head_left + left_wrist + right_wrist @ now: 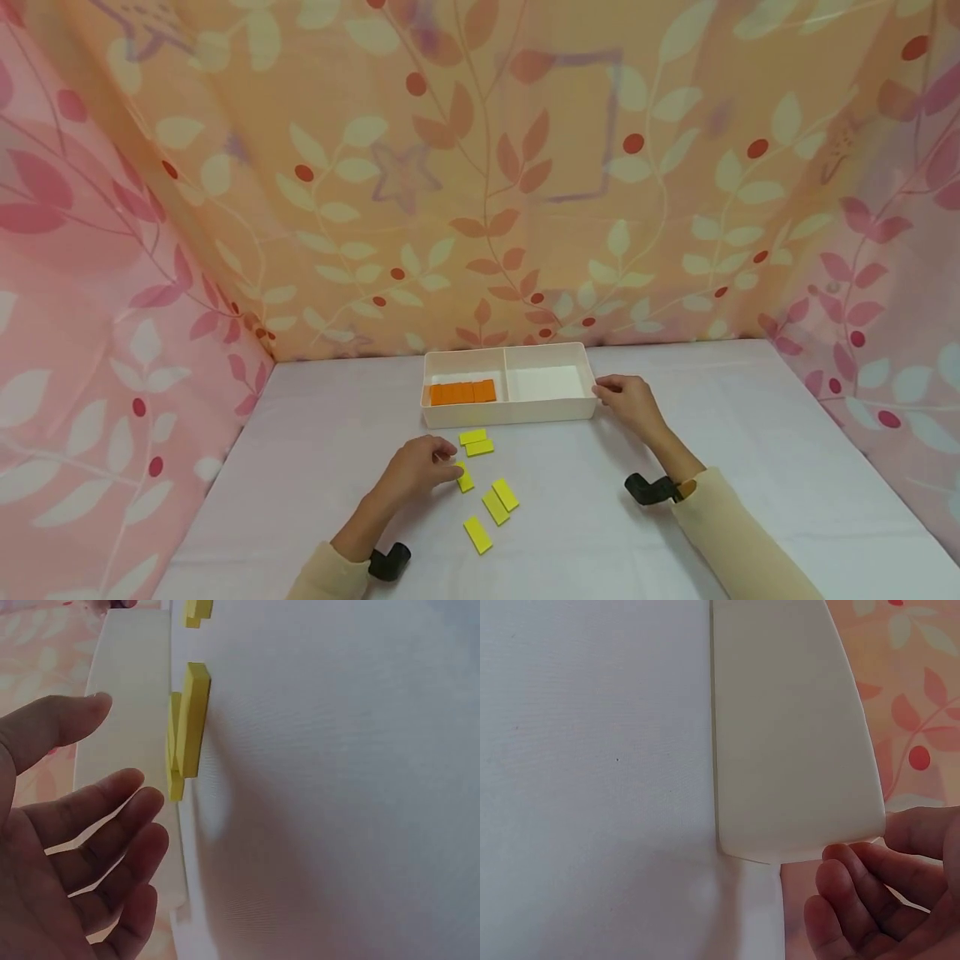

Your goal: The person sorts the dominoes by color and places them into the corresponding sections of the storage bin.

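Observation:
My left hand (412,468) hovers over the near side of the table with thumb and fingers apart, nothing between them. Its fingertips overlap one yellow block (467,479) in the head view. Two more yellow blocks (196,720) show past the fingers in the left wrist view. My right hand (632,406) pinches the right end of a white two-compartment box (525,412), thumb at the rim and fingers against the end wall (802,851). Orange blocks (462,392) lie in a row in the box's left compartment; the right compartment (546,383) shows a bare white floor.
Nearer me on the white tabletop (315,433) lie two yellow blocks side by side (500,502) and a single yellow block (477,535). Patterned cloth (480,167) hangs behind the box and along both sides.

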Demonstrator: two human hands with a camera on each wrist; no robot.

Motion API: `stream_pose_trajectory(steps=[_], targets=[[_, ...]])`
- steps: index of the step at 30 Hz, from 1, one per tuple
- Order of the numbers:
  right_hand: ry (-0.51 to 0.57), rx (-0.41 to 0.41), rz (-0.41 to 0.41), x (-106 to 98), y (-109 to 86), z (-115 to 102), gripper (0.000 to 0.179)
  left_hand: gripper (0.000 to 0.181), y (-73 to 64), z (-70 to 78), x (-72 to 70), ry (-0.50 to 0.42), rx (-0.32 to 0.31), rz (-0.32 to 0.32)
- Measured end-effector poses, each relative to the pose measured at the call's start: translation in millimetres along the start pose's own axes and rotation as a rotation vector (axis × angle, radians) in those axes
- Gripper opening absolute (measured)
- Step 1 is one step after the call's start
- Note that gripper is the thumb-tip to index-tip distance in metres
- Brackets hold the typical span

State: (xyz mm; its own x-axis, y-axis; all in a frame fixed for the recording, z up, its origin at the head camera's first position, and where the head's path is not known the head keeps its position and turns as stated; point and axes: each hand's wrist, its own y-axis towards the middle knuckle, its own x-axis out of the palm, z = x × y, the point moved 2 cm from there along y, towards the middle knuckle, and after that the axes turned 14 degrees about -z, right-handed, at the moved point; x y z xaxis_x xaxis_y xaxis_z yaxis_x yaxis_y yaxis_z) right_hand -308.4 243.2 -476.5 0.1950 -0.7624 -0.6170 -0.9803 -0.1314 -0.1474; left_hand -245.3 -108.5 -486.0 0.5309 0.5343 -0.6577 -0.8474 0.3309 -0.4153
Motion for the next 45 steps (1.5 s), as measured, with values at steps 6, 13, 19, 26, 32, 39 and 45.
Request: stream_pose_trajectory(steps=[6,13,19,26,32,39,45], targets=[[0.015,0.024,0.001,1,-0.9,1,0.034,0.041,5.0,-4.3,8.8,0.115,0.025,-0.010],[0.030,0.032,-0.013,2,1.0,2,0.034,0.047,6.6,-2.6,14.9,0.202,0.027,0.016],[0.031,0.019,0.008,2,1.3,1,0.032,0.047,5.1,1.4,17.3,0.301,0.031,0.050],[0.064,0.023,0.052,2,-0.4,3,0.031,0.045,4.8,1.0,18.0,0.353,0.053,0.069],[0.076,0.010,0.058,2,-2.1,3,0.031,0.047,4.1,2.8,18.9,0.344,0.053,0.056],[0.085,0.014,0.055,-1,-2.3,3,0.032,0.047,3.6,4.5,20.8,0.370,0.033,0.054],[0.103,0.014,0.039,-1,-1.4,3,0.033,0.046,3.5,6.8,20.6,0.388,0.027,0.049]])
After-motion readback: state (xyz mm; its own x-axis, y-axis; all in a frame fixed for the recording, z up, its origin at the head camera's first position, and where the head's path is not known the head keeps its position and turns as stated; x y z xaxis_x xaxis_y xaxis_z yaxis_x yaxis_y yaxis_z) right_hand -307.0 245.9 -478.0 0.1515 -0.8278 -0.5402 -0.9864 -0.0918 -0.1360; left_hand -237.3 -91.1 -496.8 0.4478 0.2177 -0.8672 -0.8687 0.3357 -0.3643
